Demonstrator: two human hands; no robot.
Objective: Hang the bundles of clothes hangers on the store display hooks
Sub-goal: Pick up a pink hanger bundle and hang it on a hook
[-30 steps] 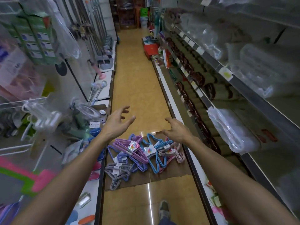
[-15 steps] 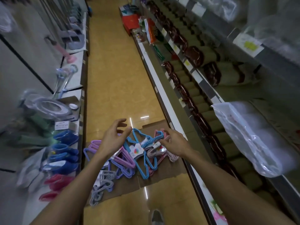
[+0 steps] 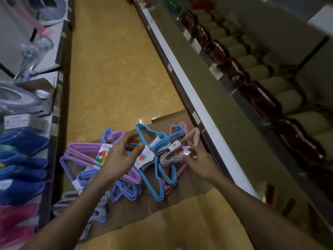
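Several banded bundles of clothes hangers lie on a flattened cardboard sheet (image 3: 189, 188) on the aisle floor: a purple bundle (image 3: 81, 150), a lilac-blue bundle (image 3: 124, 192), a blue bundle (image 3: 162, 179), a pale pink bundle (image 3: 192, 136) and a grey bundle (image 3: 100, 212). My left hand (image 3: 120, 157) hovers over the purple and blue bundles, fingers spread and loosely curved, holding nothing. My right hand (image 3: 198, 159) pinches the pale pink bundle by its paper band. No display hooks are in view.
Shelving runs along both sides of the narrow aisle. The right shelf (image 3: 225, 109) carries rows of dark red packs and pale rolls. The left shelf edge (image 3: 59, 109) has blue and pink goods (image 3: 19, 159) sticking out near my left arm.
The view has tilted down and closer to the floor. Both hands have dropped onto the pile; my right hand has taken hold of the pale pink bundle.
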